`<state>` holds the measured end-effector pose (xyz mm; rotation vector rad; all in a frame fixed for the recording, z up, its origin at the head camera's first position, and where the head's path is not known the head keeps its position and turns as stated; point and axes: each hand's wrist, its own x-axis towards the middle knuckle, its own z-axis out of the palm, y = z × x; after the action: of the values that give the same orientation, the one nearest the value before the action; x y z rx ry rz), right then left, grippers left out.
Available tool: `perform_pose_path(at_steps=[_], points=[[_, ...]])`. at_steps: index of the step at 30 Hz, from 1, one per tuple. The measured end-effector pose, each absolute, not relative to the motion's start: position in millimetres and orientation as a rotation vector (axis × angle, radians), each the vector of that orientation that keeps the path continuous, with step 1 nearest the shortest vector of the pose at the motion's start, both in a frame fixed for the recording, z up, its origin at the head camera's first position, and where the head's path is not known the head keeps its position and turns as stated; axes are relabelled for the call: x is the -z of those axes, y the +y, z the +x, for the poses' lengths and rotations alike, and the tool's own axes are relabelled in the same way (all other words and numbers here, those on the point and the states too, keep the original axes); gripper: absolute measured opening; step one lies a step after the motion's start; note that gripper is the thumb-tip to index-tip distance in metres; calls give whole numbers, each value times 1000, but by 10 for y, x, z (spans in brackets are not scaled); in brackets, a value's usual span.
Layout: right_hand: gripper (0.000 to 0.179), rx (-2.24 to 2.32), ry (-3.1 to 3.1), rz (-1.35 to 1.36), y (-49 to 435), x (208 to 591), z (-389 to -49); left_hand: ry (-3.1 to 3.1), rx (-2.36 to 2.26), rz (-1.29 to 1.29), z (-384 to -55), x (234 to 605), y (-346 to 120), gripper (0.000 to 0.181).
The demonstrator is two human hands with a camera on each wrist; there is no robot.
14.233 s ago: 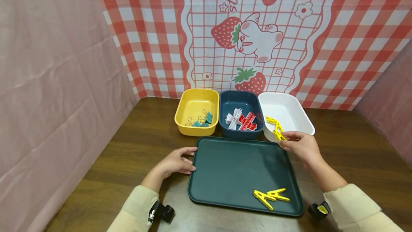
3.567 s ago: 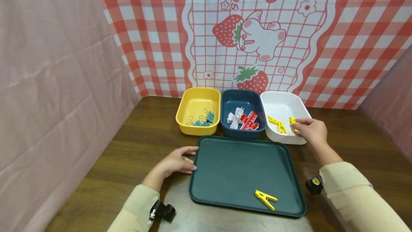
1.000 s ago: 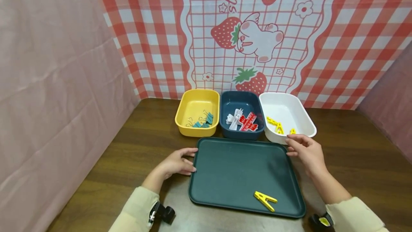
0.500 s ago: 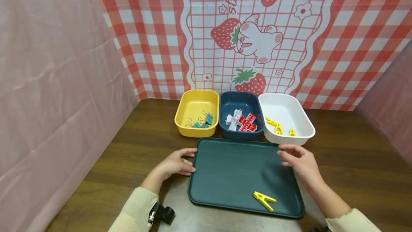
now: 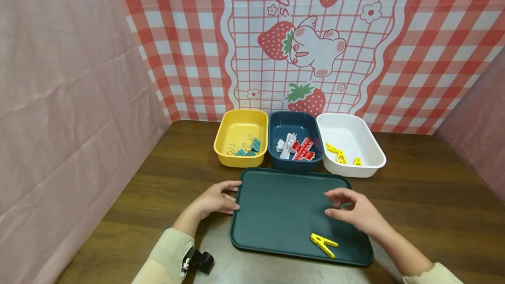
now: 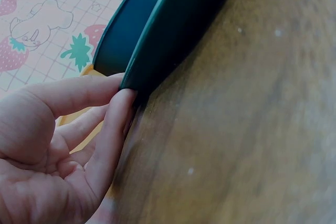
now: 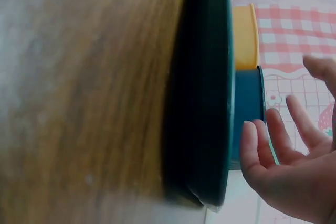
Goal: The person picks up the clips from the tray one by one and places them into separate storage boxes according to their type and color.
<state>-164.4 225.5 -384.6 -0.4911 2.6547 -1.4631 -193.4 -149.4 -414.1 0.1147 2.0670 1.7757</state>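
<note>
My left hand (image 5: pixel 215 198) rests on the table with its fingertips against the left rim of the dark green tray (image 5: pixel 284 205). In the left wrist view, the fingertips (image 6: pixel 123 85) meet right at the tray's rim. My right hand (image 5: pixel 353 209) hovers over the tray's right side, holding nothing, fingers spread and slightly bent. Below it, near the tray's front edge, lies one yellow clothespin (image 5: pixel 324 245). The white bin (image 5: pixel 349 130) behind the tray contains several yellow clothespins (image 5: pixel 341 157) near its front wall.
Left of the white bin stands a navy bin (image 5: pixel 293 122) with white clips (image 5: pixel 286 146) and red clips (image 5: pixel 304 149). A yellow bin (image 5: pixel 242 128) beside it holds teal binder clips (image 5: pixel 252 146). A checked strawberry cloth (image 5: pixel 315 56) hangs behind the wooden table (image 5: pixel 158 187).
The tray went from two yellow clothespins to one; another was put in the white bin. My right hand let go there and came back over the tray. My left hand stayed put.
</note>
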Motion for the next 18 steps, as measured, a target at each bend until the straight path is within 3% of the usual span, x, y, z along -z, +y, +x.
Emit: perform_pose_path(at_steps=[18], points=[[40, 1112, 2305, -1117, 2243, 3969, -1625, 2077, -1773, 109, -1925, 4130, -1496, 65]])
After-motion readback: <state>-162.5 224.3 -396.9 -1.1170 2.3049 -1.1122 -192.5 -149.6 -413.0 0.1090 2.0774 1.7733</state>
